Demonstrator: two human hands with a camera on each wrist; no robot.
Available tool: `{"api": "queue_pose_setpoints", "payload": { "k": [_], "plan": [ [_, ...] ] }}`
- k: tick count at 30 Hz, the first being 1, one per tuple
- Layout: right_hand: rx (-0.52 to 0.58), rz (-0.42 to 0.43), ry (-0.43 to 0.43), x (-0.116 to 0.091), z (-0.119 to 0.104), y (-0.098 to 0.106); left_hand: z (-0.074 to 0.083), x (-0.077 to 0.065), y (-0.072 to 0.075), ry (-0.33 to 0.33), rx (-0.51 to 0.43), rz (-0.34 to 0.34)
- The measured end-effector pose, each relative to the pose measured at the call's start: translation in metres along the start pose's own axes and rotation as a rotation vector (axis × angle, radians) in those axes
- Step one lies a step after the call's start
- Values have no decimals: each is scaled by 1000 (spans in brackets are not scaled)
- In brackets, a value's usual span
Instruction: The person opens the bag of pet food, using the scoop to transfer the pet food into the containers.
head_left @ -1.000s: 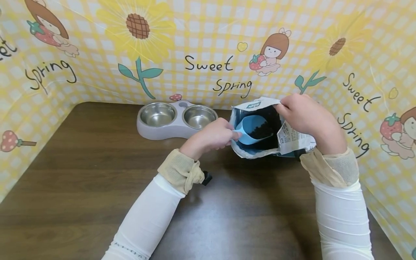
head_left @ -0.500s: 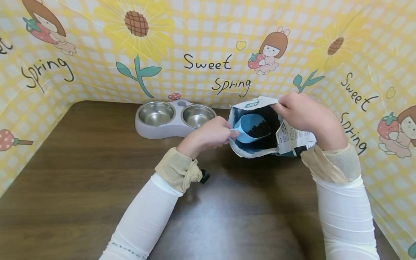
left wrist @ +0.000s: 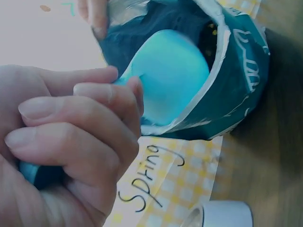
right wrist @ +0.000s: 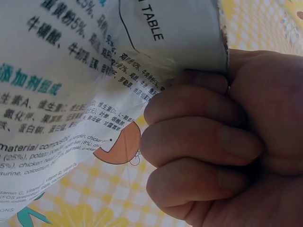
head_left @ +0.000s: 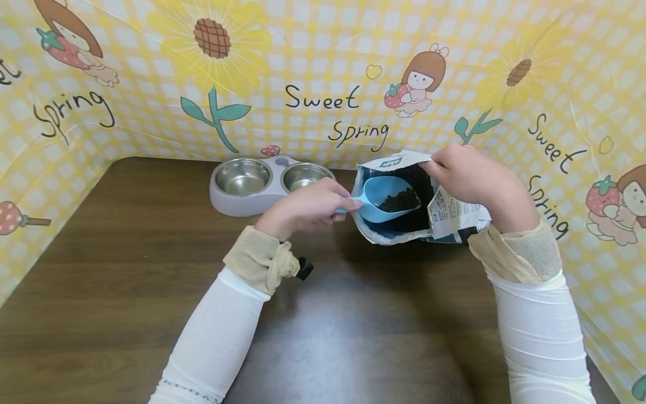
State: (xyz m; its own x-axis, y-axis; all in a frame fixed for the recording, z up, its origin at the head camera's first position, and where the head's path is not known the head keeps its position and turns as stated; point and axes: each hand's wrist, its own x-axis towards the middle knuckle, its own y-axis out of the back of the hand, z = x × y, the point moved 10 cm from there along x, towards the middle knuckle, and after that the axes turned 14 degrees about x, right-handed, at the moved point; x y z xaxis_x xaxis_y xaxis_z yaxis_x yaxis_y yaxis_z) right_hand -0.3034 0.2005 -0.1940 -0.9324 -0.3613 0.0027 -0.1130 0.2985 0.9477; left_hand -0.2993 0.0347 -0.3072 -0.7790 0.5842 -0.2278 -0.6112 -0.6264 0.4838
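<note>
My left hand [head_left: 315, 206] grips the handle of a light blue scoop [head_left: 378, 196], its fingers curled round it. Dark brown kibble [head_left: 401, 201] lies in the scoop's front part. The scoop sits within the mouth of a pet food bag [head_left: 404, 163], white and teal outside with a dark inside. At the bag's right edge, my right hand [head_left: 471, 174] pinches the rim. The right wrist view shows its curled fingers [right wrist: 199, 142] against the printed bag [right wrist: 71, 118]. In the left wrist view the scoop's underside [left wrist: 170, 75] faces the camera, and how much food the bag holds is hidden.
A grey double feeding stand with two steel bowls [head_left: 242, 177] stands left of the bag, its right bowl partly behind my left hand. The brown wooden table [head_left: 151, 280] ends at a yellow checked cloth backdrop [head_left: 313, 62] behind and on both sides.
My left hand has drawn back leftward with the scoop, and more of the handle shows past the bag's rim. The scoop looks more level. My right hand keeps its hold on the bag.
</note>
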Motion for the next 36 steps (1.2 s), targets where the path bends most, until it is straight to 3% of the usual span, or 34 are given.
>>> {"api": "queue_pose_setpoints", "payload": {
  "k": [10, 17, 27, 36],
  "plan": [
    [5, 10, -9, 1, 2, -3, -6, -9, 5, -4, 5, -38],
    [12, 17, 5, -1, 1, -3, -3, -15, 14, -53, 2, -29],
    [-10, 32, 0, 0, 2, -1, -2, -24, 21, -95, 10, -93],
    [3, 33, -3, -1, 2, 0, -1, -40, 34, -142, 27, -107]
  ]
}}
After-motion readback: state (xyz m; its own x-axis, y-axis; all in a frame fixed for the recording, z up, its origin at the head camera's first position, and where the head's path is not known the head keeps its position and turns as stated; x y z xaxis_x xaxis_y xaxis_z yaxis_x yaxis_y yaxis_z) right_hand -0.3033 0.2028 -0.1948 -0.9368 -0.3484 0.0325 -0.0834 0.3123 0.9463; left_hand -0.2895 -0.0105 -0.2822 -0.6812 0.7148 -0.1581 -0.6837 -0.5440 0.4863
